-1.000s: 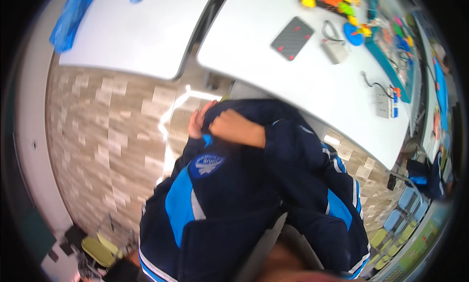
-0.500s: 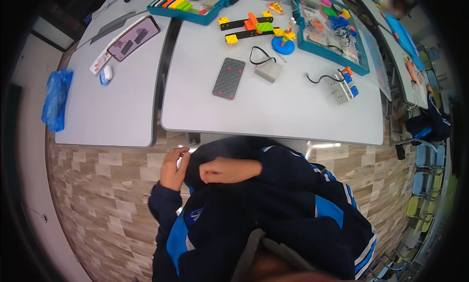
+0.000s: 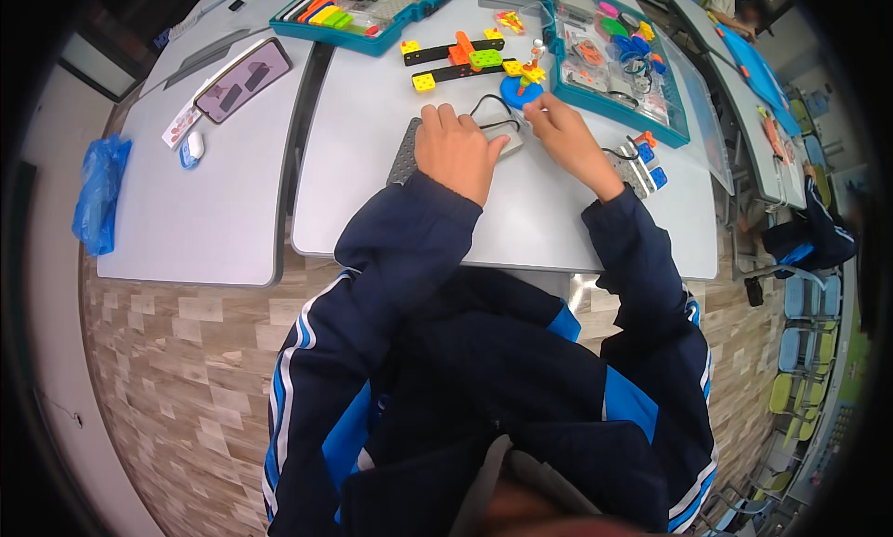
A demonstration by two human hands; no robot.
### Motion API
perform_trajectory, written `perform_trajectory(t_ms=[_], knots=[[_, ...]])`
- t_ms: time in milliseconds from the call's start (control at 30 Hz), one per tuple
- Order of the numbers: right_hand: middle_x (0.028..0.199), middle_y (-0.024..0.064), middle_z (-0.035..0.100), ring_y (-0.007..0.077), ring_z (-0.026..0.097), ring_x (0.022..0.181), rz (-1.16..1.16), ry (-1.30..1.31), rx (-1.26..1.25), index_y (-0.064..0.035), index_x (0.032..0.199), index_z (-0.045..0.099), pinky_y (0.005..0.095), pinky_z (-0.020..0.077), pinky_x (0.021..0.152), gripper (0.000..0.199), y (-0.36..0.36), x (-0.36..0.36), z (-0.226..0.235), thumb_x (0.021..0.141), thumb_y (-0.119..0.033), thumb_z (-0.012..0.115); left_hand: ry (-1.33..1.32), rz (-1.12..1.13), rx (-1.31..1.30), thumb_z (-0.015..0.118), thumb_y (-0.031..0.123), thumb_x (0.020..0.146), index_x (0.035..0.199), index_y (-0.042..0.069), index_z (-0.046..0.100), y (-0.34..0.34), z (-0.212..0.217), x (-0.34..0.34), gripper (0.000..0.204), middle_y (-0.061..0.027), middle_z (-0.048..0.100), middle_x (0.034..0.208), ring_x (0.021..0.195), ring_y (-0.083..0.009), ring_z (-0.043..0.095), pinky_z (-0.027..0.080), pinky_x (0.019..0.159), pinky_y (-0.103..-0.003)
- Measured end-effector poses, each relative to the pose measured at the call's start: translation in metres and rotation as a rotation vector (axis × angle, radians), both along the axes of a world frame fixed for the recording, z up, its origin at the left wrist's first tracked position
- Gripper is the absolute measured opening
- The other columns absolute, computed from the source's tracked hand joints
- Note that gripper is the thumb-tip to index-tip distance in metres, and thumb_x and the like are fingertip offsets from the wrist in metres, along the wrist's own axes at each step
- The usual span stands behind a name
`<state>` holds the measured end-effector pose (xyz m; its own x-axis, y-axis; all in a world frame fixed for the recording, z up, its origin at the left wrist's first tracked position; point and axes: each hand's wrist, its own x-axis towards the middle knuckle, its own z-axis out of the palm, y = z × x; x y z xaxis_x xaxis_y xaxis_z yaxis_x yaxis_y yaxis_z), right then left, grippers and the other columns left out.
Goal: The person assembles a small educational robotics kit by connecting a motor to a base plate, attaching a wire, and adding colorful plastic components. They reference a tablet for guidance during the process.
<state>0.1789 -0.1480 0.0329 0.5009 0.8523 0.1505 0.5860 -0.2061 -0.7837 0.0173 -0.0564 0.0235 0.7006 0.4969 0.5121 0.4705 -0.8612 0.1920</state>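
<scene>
My left hand point(image 3: 456, 154) lies over a dark grey perforated plate point(image 3: 404, 157), thumb spread from the fingers. Its thumb reaches a light grey box point(image 3: 509, 140) with a black cable. To the right, my right hand point(image 3: 569, 148) has thumb and forefinger pinched together close to the blue disc point(image 3: 521, 94). Whatever is between those fingertips is too small to make out. The disc carries a yellow building piece point(image 3: 526, 73) and a small white-topped figure. Behind the hands lies an assembly of black beams point(image 3: 454, 51) with yellow, orange and green blocks.
A teal case point(image 3: 614, 104) full of parts stands at the back right, another teal case point(image 3: 377, 42) at the back left. Near my right wrist sits a grey-and-blue module point(image 3: 640, 174). A phone point(image 3: 244, 81), white earbud case point(image 3: 193, 148) and blue bag point(image 3: 99, 194) lie left.
Both my hands have risen from my lap and reached forward over the table. The left now covers part of the grey plate; the right has come to the blue disc.
</scene>
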Motion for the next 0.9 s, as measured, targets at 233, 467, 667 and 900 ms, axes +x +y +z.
perform_trajectory(t_ms=[233, 467, 667, 900], knots=[[0.080, 0.0213, 0.066, 0.0387, 0.064, 0.074, 0.020, -0.107, -0.071, 0.0011, 0.103, 0.052, 0.0415, 0.0476, 0.067, 0.027, -0.002, -0.003, -0.016, 0.100, -0.026, 0.053, -0.042, -0.083, -0.139, 0.071, 0.039, 0.085, 0.096, -0.003, 0.064, -0.001, -0.012, 0.000, 0.045, -0.0171, 0.057, 0.097, 0.096, -0.0326, 0.052, 0.047, 0.082, -0.041], [0.071, 0.0078, 0.055, 0.0170, 0.052, 0.064, 0.176, 0.092, 0.042, -0.0031, 0.101, 0.048, 0.0306, 0.0424, 0.062, 0.025, -0.023, -0.024, -0.009, 0.103, -0.028, 0.049, -0.281, -0.211, -0.089, 0.080, 0.026, 0.078, 0.109, -0.001, 0.055, 0.001, -0.018, -0.016, 0.048, -0.0160, 0.057, 0.106, 0.101, -0.0325, 0.053, 0.046, 0.083, -0.041], [0.072, -0.0048, 0.042, 0.0054, 0.031, 0.059, 0.351, 0.633, 0.030, -0.0105, 0.098, 0.049, 0.0209, 0.0259, 0.054, 0.021, -0.029, -0.018, -0.002, 0.104, -0.030, 0.050, -0.464, -0.320, -0.547, 0.080, 0.006, 0.072, 0.113, 0.002, 0.055, 0.005, -0.016, -0.027, 0.048, -0.0104, 0.060, 0.104, 0.094, -0.0282, 0.057, 0.048, 0.081, -0.037], [0.078, -0.0032, 0.048, 0.0058, 0.035, 0.061, 0.251, 0.732, 0.317, -0.0052, 0.096, 0.062, 0.0203, 0.0307, 0.057, 0.020, -0.036, 0.012, 0.049, 0.099, -0.025, 0.060, -0.457, -0.558, 0.055, 0.076, -0.002, 0.067, 0.108, 0.005, 0.061, 0.027, 0.017, -0.026, 0.045, -0.0075, 0.061, 0.105, 0.097, -0.0281, 0.058, 0.048, 0.083, -0.037]])
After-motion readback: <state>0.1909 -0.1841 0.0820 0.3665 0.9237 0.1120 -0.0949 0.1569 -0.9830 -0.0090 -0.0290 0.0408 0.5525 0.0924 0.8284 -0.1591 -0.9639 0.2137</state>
